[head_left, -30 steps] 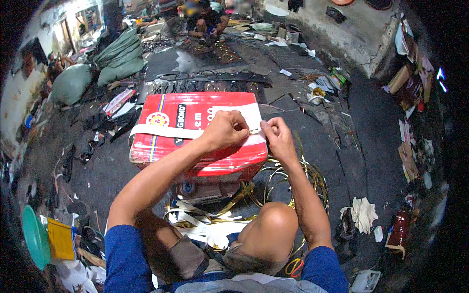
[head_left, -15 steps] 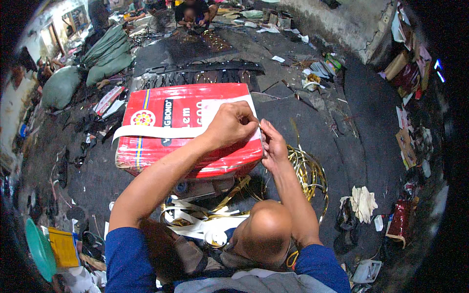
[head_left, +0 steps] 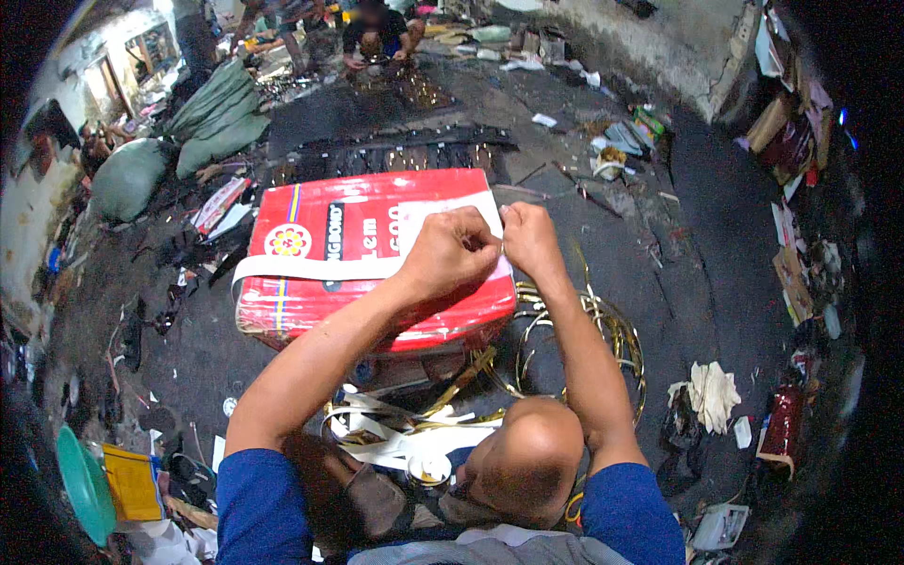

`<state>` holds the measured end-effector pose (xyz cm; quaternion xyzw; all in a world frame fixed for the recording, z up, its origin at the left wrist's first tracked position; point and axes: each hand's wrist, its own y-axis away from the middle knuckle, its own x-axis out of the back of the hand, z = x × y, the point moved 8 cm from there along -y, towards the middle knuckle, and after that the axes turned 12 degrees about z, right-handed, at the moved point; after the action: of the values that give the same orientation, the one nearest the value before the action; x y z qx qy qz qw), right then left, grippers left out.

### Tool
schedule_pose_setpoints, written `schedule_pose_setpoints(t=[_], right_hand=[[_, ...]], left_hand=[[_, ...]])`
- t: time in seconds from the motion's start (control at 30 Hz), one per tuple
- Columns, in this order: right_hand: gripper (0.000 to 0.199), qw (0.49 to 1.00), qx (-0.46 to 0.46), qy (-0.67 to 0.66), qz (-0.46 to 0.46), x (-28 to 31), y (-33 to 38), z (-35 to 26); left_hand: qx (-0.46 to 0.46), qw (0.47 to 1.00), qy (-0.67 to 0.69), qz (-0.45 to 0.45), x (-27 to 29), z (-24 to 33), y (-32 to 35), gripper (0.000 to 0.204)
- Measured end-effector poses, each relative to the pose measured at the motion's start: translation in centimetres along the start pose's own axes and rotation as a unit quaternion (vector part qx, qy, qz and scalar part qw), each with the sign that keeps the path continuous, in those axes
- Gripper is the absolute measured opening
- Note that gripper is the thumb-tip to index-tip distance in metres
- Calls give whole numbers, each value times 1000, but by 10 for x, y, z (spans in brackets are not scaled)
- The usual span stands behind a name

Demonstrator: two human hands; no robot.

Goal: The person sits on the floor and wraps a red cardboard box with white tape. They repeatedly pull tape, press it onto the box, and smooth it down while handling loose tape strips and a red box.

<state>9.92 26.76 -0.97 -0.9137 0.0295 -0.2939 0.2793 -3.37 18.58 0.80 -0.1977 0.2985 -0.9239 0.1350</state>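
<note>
A red cardboard box (head_left: 377,315) with a flower emblem and a pale panel stands in front of me. Across its top lies a white flat strip (head_left: 311,269), one end curling over the left edge, the other running under my left wrist. My left hand (head_left: 450,252) rests over the box's right part, thumb and forefinger pinched. Against it, at the right edge, my right hand (head_left: 532,243) is closed with its fingers bent. A tiny golden glint shows between the fingertips; what they pinch is mostly hidden. Loops of shiny gold strip (head_left: 612,330) hang right of the box.
White strips (head_left: 377,443) and a white roll (head_left: 428,468) lie by my bent knee (head_left: 541,443). Black pieces (head_left: 395,151) line the floor beyond the box. Green sacks (head_left: 132,179) sit far left; a person (head_left: 377,42) crouches at the back.
My right hand has turned and risen along the box's right edge, its back now more upward. The left hand stays pinched there. The whole view has shifted slightly.
</note>
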Motion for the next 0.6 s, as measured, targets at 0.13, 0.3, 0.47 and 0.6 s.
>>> schedule_pose_setpoints(t=[0.13,0.3,0.47,0.6], right_hand=[[38,993,-62,-96,18,-23,19,42],[38,962,-165,-212,41,-66,57,111],[36,978,-142,-142,54,-103,91,159],[30,984,-139,-99,56,-132,156,257]], left_hand=[[-12,1000,1,-9,5,2,1,7],[39,999,-13,-6,1,-1,4,8],[10,1000,-12,-14,5,2,1,10],[-17,1000,0,-14,-3,9,-5,13]])
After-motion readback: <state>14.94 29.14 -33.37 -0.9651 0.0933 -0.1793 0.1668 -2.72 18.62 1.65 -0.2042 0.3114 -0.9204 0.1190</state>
